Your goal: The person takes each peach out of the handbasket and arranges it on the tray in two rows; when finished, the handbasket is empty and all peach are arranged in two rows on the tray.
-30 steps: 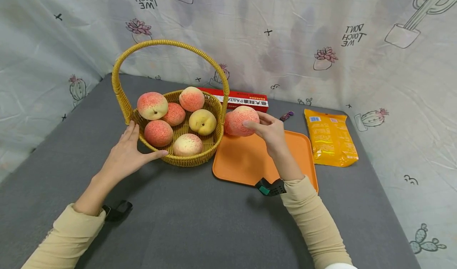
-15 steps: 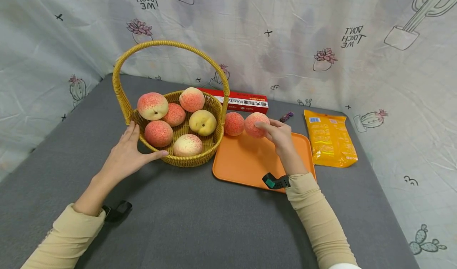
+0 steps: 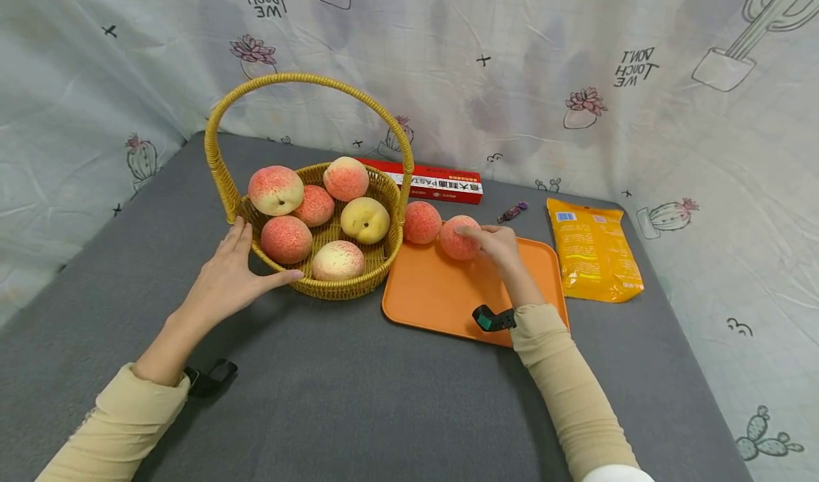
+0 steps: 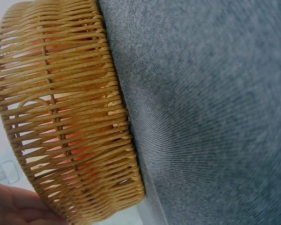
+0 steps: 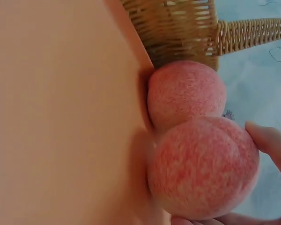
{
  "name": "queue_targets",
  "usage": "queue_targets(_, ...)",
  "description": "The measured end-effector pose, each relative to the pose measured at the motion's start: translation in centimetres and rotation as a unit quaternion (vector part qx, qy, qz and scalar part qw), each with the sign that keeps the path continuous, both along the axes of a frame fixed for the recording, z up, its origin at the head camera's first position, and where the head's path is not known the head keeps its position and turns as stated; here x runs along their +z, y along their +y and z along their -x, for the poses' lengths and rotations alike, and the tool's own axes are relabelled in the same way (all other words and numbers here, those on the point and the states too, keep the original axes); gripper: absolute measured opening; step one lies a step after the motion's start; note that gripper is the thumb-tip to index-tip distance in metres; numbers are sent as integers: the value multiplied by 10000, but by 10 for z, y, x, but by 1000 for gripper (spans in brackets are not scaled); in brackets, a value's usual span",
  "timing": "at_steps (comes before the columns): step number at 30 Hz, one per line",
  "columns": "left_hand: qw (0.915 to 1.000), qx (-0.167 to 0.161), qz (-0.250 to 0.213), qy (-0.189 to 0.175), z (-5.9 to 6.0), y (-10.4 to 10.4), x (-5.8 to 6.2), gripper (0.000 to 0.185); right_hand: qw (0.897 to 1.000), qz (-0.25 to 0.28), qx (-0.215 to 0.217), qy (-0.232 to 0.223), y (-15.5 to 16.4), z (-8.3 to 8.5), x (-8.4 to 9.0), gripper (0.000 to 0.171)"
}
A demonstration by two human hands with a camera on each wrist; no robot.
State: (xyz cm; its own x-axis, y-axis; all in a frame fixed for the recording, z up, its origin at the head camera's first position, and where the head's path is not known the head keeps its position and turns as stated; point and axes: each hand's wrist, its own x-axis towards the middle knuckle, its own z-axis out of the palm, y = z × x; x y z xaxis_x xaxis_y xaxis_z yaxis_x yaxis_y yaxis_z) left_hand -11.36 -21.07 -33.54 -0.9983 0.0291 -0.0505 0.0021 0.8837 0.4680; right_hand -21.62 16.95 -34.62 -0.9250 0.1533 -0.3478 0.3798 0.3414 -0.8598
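Shifted rightward and nearer the person since a second ago, a rosy peach is now at the back of an orange tray, clasped between the thumb and fingers of the right hand. Its full weight may or may not be on the tray; the views do not settle it. Thumb on one side and fingers on the other look chosen to keep the round fruit from rolling. Just beside it, a red peach sits in the tray's back left corner, close to the wicker basket, whose wall probably helps check it on that side.

Well apart from the right, the left hand rests against the basket's left front, fingers and thumb spread along the rim, apparently to steady it on the grey worktop. Inside, beneath the tall hooped handle, six more fruits are loosely arranged: a two-toned peach propped highest at left, red ones behind and below it, a blushing one at the back, a yellow one at right and a pale one at the front. Behind stands a red pasta box, partly hidden by the basket.
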Motion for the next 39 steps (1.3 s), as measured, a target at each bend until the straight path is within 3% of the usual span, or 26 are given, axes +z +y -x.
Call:
queue_targets(3, 10000, 0, -9, 1, 0, 0, 0, 116, 9948, -881, 371, 353, 3, 5, -2, 62)
queue_targets(5, 10000, 1, -18, -3, 0, 1, 1, 116, 9858, -1336, 542, 864, 3, 7, -4, 63)
queue_targets(9, 10000, -11, -25, -32, 0, 1, 0, 116, 9578, -1834, 754, 2082, 2, 11, -6, 49)
queue_targets(11, 10000, -21, -18, -42, 0, 1, 0, 116, 9434, -2046, 889, 2453, 1, 12, -7, 41)
queue_targets(14, 10000, -41, 3, -38, 0, 2, 0, 116, 9311, -2392, 1215, 2472, 0, 11, -4, 44)
queue_targets(21, 10000, -51, 12, -47, 1, 2, 2, 116, 9159, -2700, 2232, 1960, 6, 14, -1, 83)
queue_targets(23, 10000, -58, 17, -42, 0, 2, 3, 115, 9166, -2699, 2224, 1938, 7, 16, -2, 84)
queue_targets(30, 9999, -55, 37, -102, 1, 2, 3, 116, 9385, -2622, 1409, 1748, 9, 17, -4, 70)
queue_targets(39, 10000, -34, -18, -71, 0, 1, 3, 116, 9411, -2678, 1624, 1272, 7, 20, 4, 76)
